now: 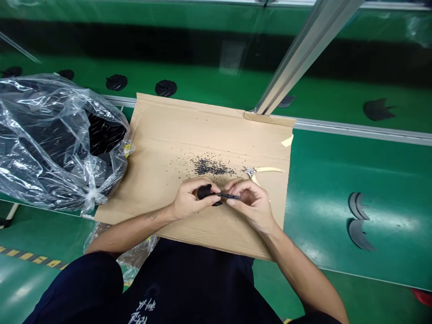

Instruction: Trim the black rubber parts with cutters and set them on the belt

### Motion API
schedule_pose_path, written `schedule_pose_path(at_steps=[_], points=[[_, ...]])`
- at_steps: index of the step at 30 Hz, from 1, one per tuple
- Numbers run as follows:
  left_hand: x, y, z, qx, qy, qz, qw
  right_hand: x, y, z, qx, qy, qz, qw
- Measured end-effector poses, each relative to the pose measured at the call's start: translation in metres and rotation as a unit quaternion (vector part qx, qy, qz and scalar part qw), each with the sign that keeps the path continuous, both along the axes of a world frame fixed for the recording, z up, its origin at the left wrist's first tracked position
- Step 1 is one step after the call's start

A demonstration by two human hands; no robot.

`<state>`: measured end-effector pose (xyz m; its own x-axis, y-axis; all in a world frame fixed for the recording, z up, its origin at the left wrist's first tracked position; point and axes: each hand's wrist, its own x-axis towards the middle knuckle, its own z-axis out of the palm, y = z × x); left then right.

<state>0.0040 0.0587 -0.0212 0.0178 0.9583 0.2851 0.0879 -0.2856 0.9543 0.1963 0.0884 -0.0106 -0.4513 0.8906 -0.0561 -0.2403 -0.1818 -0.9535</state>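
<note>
While the grip of the left hand [189,198] pinches a black part [204,191] over the cardboard sheet [162,135], the grip of the right hand [253,203] pinches its narrow end. Just beyond the hands lie black scraps [209,167] and cutters [249,171] with pale handles; leftward, a plastic bag [37,148] rests on the green table [320,180].

- Bright light here, falling fairly evenly over the cardboard [168,130]!
- Glare streaks the green worktop [313,180] on the right, and white glints crackle across the plastic bag [37,148].
- The black piece [204,192] drinks it in, detail nearly lost.
- Wide-angle stretch, softness towards the edges.
</note>
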Motion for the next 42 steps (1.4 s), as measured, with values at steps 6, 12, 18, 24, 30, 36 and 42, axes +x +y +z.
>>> schedule_pose_path(at_steps=[6,12,18,24,30,36,42], points=[[-0.0002,-0.0007,0.001,-0.015,0.004,0.016,1.0,0.0004,-0.0012,-0.0005,0.006,-0.007,-0.001,1.0],[-0.0002,-0.0007,0.0005,0.0,-0.003,0.018,1.0,0.0004,-0.0019,-0.0011,0.0,-0.007,-0.009,1.0],[-0.0008,-0.0008,0.0,0.006,0.01,0.004,1.0,0.0004,-0.0032,0.0023,-0.041,0.005,0.021,0.999],[0.0001,-0.001,0.0006,-0.086,-0.034,-0.004,0.996,-0.0004,-0.002,0.0046,-0.066,0.009,0.013,0.998],[0.0001,-0.0023,0.0033,-0.105,-0.064,-0.035,0.992,-0.0021,-0.0025,0.005,-0.082,0.007,-0.004,0.997],[-0.0001,-0.0041,0.0022,-0.096,-0.052,-0.044,0.993,-0.003,-0.0053,0.0024,-0.085,0.004,-0.007,0.996],[-0.0001,-0.0042,0.0,-0.095,-0.065,-0.044,0.992,-0.0028,-0.0062,0.0015,-0.074,-0.004,-0.009,0.997]])
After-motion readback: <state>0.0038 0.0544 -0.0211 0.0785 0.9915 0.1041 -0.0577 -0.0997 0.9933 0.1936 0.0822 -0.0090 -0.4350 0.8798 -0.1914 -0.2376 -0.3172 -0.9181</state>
